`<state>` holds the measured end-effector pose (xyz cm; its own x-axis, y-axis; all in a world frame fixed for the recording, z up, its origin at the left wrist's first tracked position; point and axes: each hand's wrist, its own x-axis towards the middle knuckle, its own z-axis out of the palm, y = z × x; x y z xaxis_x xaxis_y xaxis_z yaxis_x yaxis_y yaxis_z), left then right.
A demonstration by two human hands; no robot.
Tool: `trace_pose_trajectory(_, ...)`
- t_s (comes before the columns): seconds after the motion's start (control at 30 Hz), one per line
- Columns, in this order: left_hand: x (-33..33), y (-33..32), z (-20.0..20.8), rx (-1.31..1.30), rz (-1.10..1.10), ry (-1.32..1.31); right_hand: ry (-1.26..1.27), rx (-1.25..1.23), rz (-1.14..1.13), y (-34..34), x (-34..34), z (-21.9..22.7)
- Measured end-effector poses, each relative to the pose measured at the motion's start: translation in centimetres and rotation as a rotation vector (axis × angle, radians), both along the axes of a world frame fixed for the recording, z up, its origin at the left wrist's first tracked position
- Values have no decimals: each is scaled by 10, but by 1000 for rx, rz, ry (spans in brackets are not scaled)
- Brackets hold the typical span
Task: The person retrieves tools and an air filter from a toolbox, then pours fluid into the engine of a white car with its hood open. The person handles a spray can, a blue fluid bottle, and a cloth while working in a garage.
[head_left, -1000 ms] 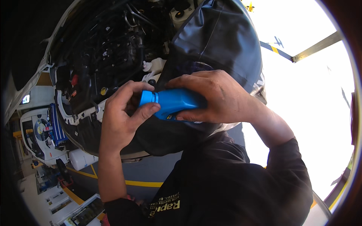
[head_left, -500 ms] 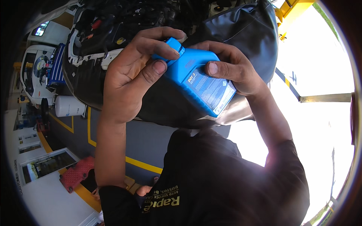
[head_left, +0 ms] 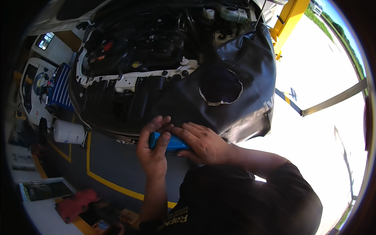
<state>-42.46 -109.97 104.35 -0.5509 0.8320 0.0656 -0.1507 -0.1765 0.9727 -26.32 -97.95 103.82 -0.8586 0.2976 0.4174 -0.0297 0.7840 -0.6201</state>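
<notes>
A blue plastic bottle (head_left: pixel 175 143) lies tilted on its side between my hands, low in front of the car's nose. My left hand (head_left: pixel 153 145) is closed round its cap end, with the thumb on top and the fingertips behind. Over the bottle's body lies my right hand (head_left: pixel 203 143), gripping it and covering much of it. The label is hidden now. Just beyond my hands, a black fender cover (head_left: pixel 250 58) drapes over the car's front corner. On it sits a round dark patch (head_left: pixel 221 87) with a pale, uneven rim.
Ahead lies the open engine bay (head_left: pixel 137 51), with a white-capped reservoir (head_left: pixel 209 14) at its far right. A yellow lift post (head_left: pixel 291 21) stands beyond the cover. At left are a white cylinder (head_left: pixel 69 131), a blue striped cabinet (head_left: pixel 60 88) and a blurred red object (head_left: pixel 76 205).
Both hands have come down and closer to me with the blue bottle, which has turned so its label no longer shows. More of the engine bay is visible.
</notes>
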Motion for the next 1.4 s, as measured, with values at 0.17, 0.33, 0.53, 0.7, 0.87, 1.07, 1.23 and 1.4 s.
trace_pose_trajectory(0.17,-39,-4,6,264,-500,-205,-210,-1035,240,-26,-8,-4)
trace_pose_trajectory(0.33,-20,7,10,149,-373,-301,-101,-645,79,-9,2,-2)
trace_pose_trajectory(0.53,28,58,10,259,-259,-190,-127,-435,182,59,34,12)
trace_pose_trajectory(0.7,32,113,-21,236,-185,83,-177,-609,449,177,51,19)
trace_pose_trajectory(0.87,31,101,-45,191,263,398,-391,240,-227,434,0,9)
trace_pose_trajectory(1.07,43,71,-43,-329,638,187,-1351,440,-231,625,-72,-92)
trace_pose_trajectory(1.23,23,85,-53,-325,458,259,-1454,582,-169,659,-90,-155)
trace_pose_trajectory(1.4,-16,112,-70,-242,375,151,-1390,740,-165,673,-83,-177)
